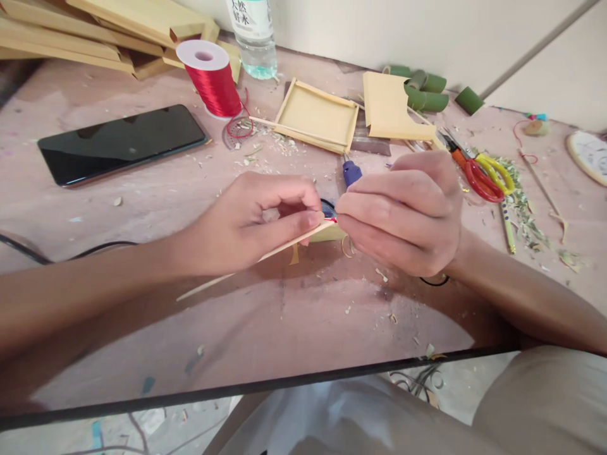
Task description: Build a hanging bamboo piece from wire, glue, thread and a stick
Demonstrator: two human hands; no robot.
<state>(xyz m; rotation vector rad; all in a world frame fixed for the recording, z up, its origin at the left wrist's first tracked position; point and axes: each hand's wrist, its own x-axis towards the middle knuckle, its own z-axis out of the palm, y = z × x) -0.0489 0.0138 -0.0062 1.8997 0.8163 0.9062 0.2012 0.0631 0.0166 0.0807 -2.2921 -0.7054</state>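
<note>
A thin pale wooden stick [213,285] slants up from lower left, pinched near its upper end by the thumb and fingers of my left hand [265,221]. At that end a short bit of red cord [332,220] shows between my hands. My right hand [403,215] is closed, its fingertips pressed together right at the cord; most of what they grip is hidden. Behind the right hand, a blue tool [351,172] with a pointed metal tip is partly covered. A dark loop lies just beyond the fingertips.
Behind are a spool of red cord [211,79], a phone [123,144], a water bottle [255,41] and a shallow wooden tray [317,114]. To the right lie a notched board [391,104], green bamboo pieces [429,91] and red- and yellow-handled scissors [484,180]. Shavings litter the table [265,341].
</note>
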